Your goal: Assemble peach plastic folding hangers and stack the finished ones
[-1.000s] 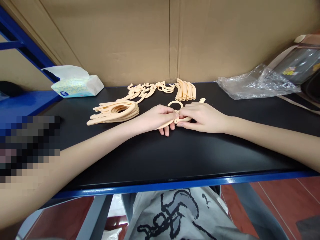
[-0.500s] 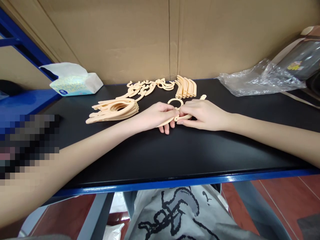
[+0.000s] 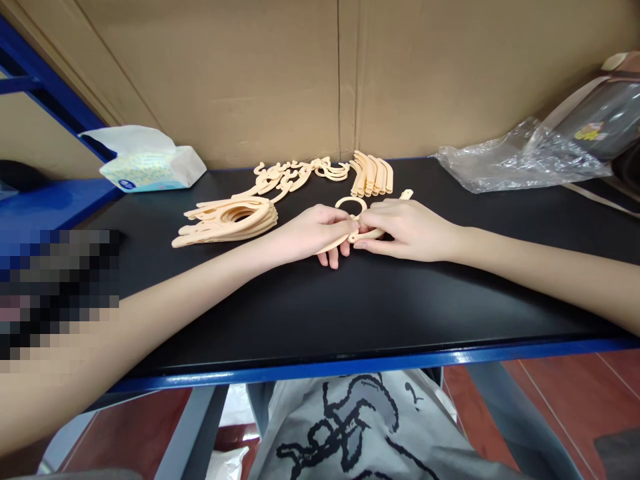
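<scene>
Both hands meet over the middle of the black table, closed on parts of a beige plastic hanger. Fingers of my left hand pinch one arm of the hanger, whose round hook sticks up behind the fingertips. My right hand grips a curved hanger arm; its far end shows past the knuckles, and its near end, with a small hole, touches the joint beside my left thumb. The fingers hide most of the joint. Left of my hands lies a stack of beige hangers.
Behind lie loose hanger hooks and arms and a row of curved hanger arms. A tissue pack sits at back left, a clear plastic bag at back right. Cardboard walls the back; a blue edge runs along the front.
Almost nothing differs; the hanger arm under my left hand has shifted very slightly, and both hands keep their places and their hold.
</scene>
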Available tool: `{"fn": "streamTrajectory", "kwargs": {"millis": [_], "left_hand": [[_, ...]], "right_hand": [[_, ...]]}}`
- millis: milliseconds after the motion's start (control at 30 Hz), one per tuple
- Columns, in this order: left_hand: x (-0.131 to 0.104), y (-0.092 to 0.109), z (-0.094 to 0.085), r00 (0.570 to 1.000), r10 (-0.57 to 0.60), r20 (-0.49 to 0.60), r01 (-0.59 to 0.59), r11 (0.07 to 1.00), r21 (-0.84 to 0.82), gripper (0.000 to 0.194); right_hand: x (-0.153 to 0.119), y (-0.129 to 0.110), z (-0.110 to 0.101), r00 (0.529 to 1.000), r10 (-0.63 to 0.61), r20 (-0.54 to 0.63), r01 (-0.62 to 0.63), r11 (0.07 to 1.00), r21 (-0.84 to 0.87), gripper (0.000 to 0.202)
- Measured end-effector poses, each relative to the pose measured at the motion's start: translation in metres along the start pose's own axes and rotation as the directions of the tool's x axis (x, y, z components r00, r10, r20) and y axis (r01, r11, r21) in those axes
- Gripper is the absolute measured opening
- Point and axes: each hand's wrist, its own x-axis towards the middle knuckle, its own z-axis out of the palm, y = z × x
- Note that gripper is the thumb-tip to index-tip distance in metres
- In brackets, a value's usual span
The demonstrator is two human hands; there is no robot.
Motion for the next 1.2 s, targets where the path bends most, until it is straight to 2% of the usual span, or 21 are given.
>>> {"fn": "streamTrajectory", "kwargs": {"millis": [533,1200], "left_hand": [[0.0027,-0.0045,-0.0002,1.0,0.014,0.019,-0.013,0.999,-0.038,0.021],[-0.0005,-0.0009,0.0008,1.0,0.018,-0.002,-0.018,1.0,0.006,0.024]], "right_hand": [[-0.0005,0.0005,0.0004,1.0,0.0,-0.007,0.0,1.0,-0.021,0.031],[-0.0002,-0.0005,-0.0008,1.0,0.025,0.016,-0.025,1.0,0.001,0.032]]}}
